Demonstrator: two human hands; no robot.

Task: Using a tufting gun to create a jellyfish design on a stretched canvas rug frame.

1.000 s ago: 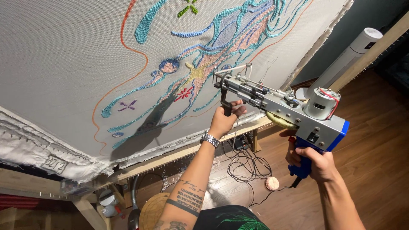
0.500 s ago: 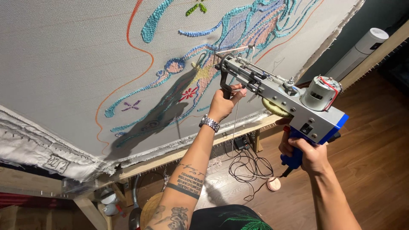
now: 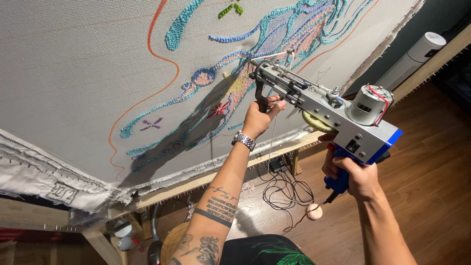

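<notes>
Hands share the tufting gun (image 3: 326,105), its needle tip against the stretched cloth (image 3: 73,73): left hand (image 3: 259,117) wraps the front handle, right hand (image 3: 354,172) clenches the blue rear grip. It looks rigid, motor-heavy; both handles seem needed.

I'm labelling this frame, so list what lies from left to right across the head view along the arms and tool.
Orange outline on the cloth → purple tufted flower → wristwatch → left hand on the black front handle → tufting gun body → right hand on the blue grip → white cylinder.
</notes>
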